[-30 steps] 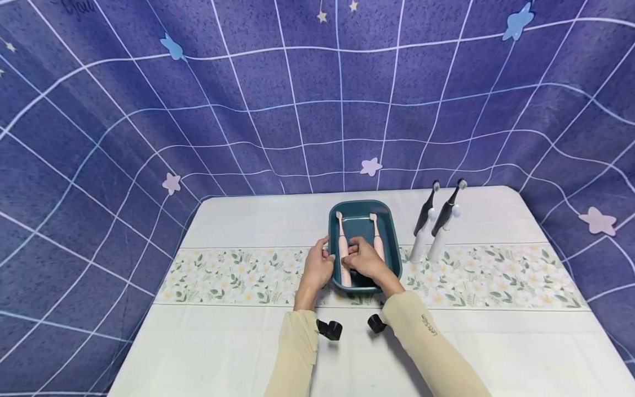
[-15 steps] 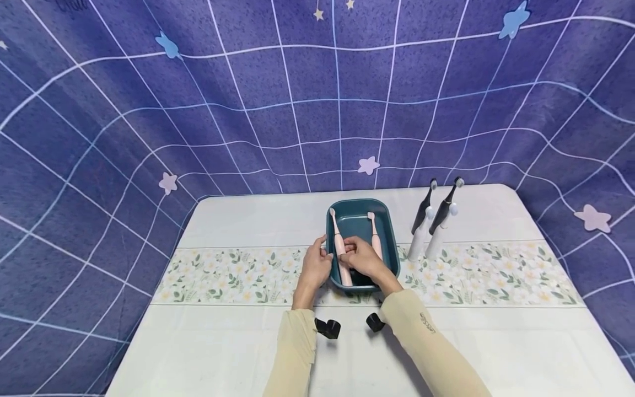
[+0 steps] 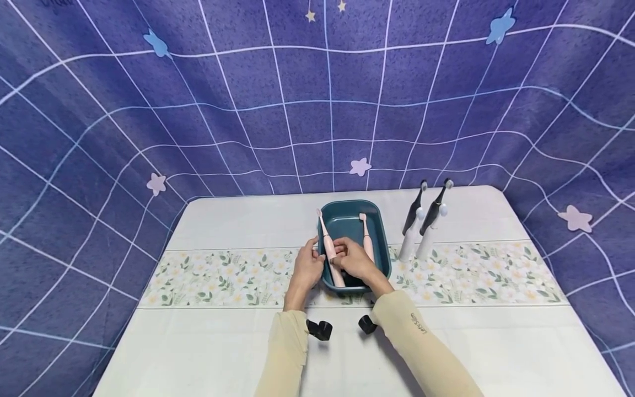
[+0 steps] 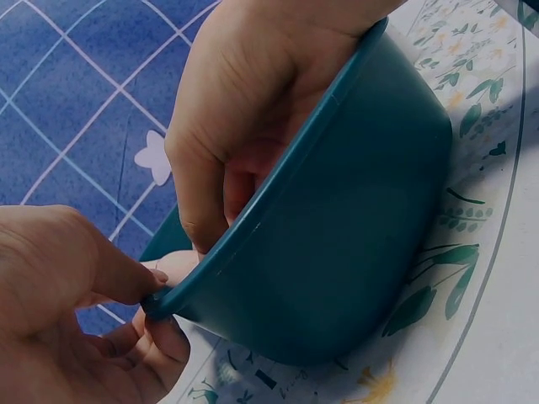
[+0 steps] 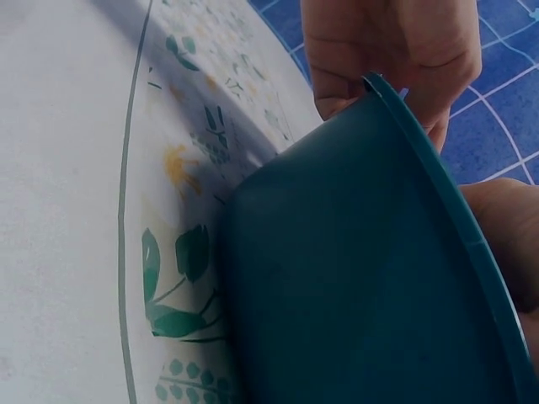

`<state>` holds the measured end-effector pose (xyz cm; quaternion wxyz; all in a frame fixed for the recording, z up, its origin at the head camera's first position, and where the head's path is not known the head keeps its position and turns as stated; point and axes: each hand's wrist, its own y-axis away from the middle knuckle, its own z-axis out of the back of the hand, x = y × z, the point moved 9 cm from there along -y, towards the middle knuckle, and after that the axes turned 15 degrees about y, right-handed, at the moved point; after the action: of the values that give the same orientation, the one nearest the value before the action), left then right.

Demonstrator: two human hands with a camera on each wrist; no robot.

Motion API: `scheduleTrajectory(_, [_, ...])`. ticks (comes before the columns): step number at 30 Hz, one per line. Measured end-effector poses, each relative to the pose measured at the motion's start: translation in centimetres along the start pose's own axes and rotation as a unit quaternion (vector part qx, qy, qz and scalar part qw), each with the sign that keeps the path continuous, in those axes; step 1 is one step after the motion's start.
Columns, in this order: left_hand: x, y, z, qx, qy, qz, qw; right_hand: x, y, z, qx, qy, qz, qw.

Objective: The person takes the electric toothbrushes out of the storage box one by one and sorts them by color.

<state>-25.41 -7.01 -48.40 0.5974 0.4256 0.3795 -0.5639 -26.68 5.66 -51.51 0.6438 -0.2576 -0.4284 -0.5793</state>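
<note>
A dark green plastic basin (image 3: 347, 202) stands on the table with two pink electric toothbrushes inside. My left hand (image 3: 307, 267) pinches its left rim; in the left wrist view the thumb and fingers (image 4: 168, 341) close round the edge. Reaching inside, my right hand (image 3: 354, 259) grips the handle of the left pink electric toothbrush (image 3: 328, 246). That brush leans, its head at the far left rim and its handle end low near the front. Beside my right hand lies the other pink toothbrush (image 3: 367, 242), partly hidden by it. Basin walls hide the grip in the right wrist view.
Right of the basin, two black electric toothbrushes (image 3: 434, 212) and two white ones (image 3: 409, 242) stand upright close together. A floral band (image 3: 213, 275) crosses the white table cover (image 3: 198, 353). Behind hangs a blue-purple curtain (image 3: 248, 127) with stars.
The left pink toothbrush has tilted, its head swinging left to the basin's rim while my right hand holds the handle. My left hand stays at the rim. The whole head view has shifted slightly.
</note>
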Motion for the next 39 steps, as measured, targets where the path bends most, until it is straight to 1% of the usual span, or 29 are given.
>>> scheduleTrajectory(5, [-0.2,0.1,-0.1,0.004,-0.003,0.001,1.0000,0.0,0.3,0.3,-0.006,-0.002,-0.002,1.0000])
scheduleTrajectory(11, [-0.4,0.0,0.0,0.003,-0.001,0.004,1.0000,0.2,0.3,0.6,-0.008,-0.024,-0.002,0.9997])
scheduleTrajectory(18, [-0.4,-0.2,-0.1,0.003,0.000,0.009,1.0000,0.3,0.2,1.6,-0.048,-0.047,-0.002,0.9977])
scheduleTrajectory(21, [-0.4,-0.2,-0.1,-0.002,-0.004,0.007,1.0000,0.4,0.2,1.9,-0.056,-0.056,0.004,0.9968])
scheduleTrajectory(25, [-0.1,0.0,-0.2,-0.004,-0.003,0.012,0.9999,0.5,0.6,2.1,-0.057,-0.064,0.014,0.9962])
scheduleTrajectory(33, [0.1,0.3,-0.5,-0.005,-0.004,0.011,0.9999,0.4,1.0,2.6,-0.062,-0.073,0.018,0.9952])
scheduleTrajectory(36, [-0.1,0.2,-0.4,-0.007,-0.004,0.012,0.9999,0.5,1.0,2.9,-0.065,-0.070,0.025,0.9951])
scheduleTrajectory(39, [-0.4,0.1,-0.1,-0.009,-0.007,0.003,0.9999,1.0,0.9,3.2,-0.066,-0.068,0.038,0.9947])
